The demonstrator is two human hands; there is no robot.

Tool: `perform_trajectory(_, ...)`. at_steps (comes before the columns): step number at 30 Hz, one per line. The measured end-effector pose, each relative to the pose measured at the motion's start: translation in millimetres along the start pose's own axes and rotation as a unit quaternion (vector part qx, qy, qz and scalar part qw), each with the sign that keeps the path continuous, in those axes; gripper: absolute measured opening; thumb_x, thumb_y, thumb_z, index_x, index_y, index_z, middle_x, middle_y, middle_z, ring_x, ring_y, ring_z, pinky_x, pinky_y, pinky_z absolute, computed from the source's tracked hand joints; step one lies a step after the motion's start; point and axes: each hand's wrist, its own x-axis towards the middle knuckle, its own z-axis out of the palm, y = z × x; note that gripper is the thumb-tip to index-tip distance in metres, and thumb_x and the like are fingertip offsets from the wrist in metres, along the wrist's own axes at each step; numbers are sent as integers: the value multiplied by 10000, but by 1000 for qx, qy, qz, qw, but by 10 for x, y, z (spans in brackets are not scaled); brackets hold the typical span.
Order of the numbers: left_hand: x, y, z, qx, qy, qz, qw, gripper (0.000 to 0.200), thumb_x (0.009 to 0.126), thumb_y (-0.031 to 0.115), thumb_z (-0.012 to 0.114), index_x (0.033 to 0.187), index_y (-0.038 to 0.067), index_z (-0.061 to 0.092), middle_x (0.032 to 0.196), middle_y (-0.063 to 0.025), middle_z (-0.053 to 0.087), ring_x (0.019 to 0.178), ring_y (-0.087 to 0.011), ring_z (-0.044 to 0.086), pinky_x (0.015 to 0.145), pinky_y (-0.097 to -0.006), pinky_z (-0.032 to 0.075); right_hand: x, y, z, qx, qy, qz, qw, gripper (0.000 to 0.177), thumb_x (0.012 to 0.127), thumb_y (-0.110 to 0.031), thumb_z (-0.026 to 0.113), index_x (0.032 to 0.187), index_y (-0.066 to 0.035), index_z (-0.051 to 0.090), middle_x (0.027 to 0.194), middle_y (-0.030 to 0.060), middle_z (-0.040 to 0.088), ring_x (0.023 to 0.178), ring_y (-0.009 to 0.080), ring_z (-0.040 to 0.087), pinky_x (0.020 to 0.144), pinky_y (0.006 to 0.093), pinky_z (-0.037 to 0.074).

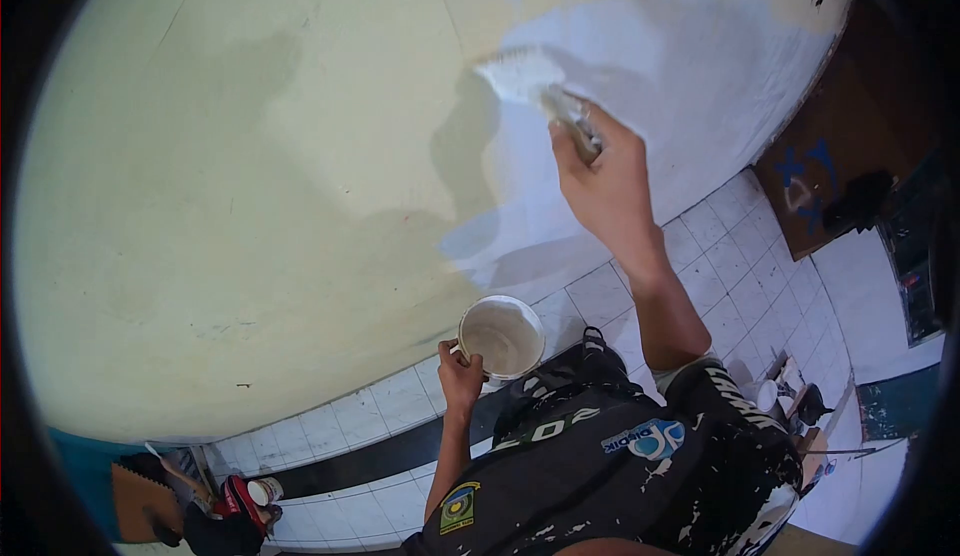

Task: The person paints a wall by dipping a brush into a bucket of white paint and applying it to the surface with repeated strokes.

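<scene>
My right hand (610, 181) is closed around the handle of a paintbrush (572, 121), whose wide bristles, loaded with white paint, lie against the wall. Behind the brush, a pale bluish-white painted patch (690, 86) covers part of the yellowish wall (300, 206). Lower down, my left hand (460, 371) grips the rim of a small round bucket (502, 334), thumb over the edge. Whitish paint coats the inside of the bucket, which is held in front of my body, close to the wall.
White floor tiles (310, 436) with a dark strip (340, 471) run along the wall's foot. At the lower left a person (225, 526) is beside another bucket (265, 491). A brown panel (840, 156) stands at the right, with assorted items (790, 396) on the floor below.
</scene>
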Motion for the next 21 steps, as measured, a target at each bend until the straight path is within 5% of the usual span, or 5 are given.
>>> perform_trajectory(3,16,-41,32,-32,-2,-7,999,398,837,29,626,1193,-50,465,663,-183,679,511,-246,672,504,-365,521,49,-161,16,-3,31,-48,998,374,893,-3,656,1266,15,637,825,209,657,645,305,620,615,371,508)
perform_trajectory(5,6,-29,27,-41,2,-14,999,397,837,31,627,1191,-48,466,660,-180,678,512,-245,672,507,-365,520,-12,188,248,-47,95,-157,982,419,880,30,647,1297,-3,635,815,195,616,621,324,594,590,398,498)
perform_trajectory(9,7,-106,15,-63,4,-34,997,399,834,33,631,1190,-47,471,649,-173,674,516,-243,672,510,-367,520,-605,1392,743,-132,39,-165,977,573,852,36,647,1412,-44,560,796,190,558,619,352,598,540,438,492)
perform_trajectory(15,-39,-1,-72,21,16,-13,1000,415,829,36,634,1202,-50,474,644,-179,670,515,-243,670,510,-369,522,-1694,2346,934,-161,-69,-33,984,485,866,-5,639,1347,-19,588,829,224,615,677,396,631,635,465,534)
perform_trajectory(21,-21,-132,-56,-11,22,-8,1000,416,828,38,637,1200,-52,473,642,-182,668,523,-248,678,504,-370,522,-1519,2218,831,-172,-166,141,961,346,867,-63,633,1207,2,647,858,263,681,824,434,677,742,483,536)
